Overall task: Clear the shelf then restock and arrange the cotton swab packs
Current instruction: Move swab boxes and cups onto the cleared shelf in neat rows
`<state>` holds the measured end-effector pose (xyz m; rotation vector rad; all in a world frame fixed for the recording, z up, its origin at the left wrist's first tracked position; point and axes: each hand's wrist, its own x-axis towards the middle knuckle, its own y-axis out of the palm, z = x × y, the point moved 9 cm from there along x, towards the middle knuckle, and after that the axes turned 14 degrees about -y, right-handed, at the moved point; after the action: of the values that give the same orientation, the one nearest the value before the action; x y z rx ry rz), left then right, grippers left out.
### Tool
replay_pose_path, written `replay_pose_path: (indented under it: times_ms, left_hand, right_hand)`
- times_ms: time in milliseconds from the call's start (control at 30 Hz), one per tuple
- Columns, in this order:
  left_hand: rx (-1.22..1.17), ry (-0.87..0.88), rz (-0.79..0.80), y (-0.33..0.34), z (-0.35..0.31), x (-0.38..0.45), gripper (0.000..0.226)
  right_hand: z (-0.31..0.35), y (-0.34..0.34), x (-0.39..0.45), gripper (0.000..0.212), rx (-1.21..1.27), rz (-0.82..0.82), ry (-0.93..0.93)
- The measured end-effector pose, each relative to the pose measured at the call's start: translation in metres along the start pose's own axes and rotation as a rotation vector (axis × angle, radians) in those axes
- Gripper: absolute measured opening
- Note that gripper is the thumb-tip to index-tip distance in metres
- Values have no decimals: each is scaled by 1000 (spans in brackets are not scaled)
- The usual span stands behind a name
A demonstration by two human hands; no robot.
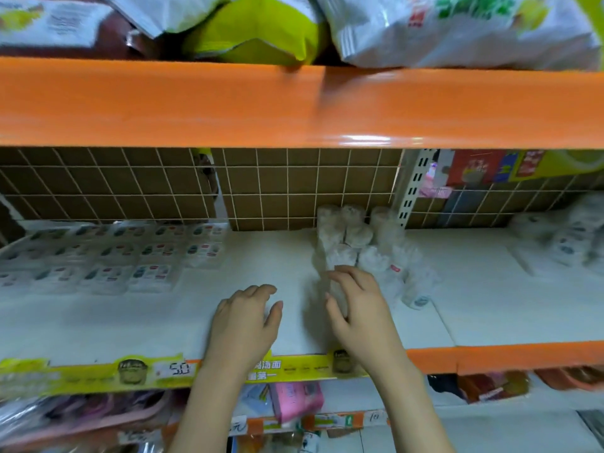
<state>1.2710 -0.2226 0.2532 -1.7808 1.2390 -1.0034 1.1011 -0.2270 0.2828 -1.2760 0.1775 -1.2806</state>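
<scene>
Several round clear cotton swab packs (359,243) stand and lie in a loose cluster on the white shelf (255,256), from the tiled back panel toward the middle. My right hand (356,308) reaches over the front of that cluster, fingers curled around a blurred clear pack (327,282). My left hand (245,318) rests on the bare shelf to the left of it, fingers relaxed and holding nothing. The picture is motion-blurred.
Flat packs in rows (108,259) cover the shelf's left part. More white packs (568,237) sit at the far right. An orange shelf beam (294,106) with snack bags hangs overhead. A yellow price strip (157,371) lines the front edge; goods fill lower shelves.
</scene>
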Motion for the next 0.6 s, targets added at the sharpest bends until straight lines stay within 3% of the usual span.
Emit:
replay_pose_path:
  times_ms: [600]
  left_hand:
    - [-42,23,-46,3,-37,11,44]
  right_hand:
    - [-61,-42,-26,49,-100,-10,118]
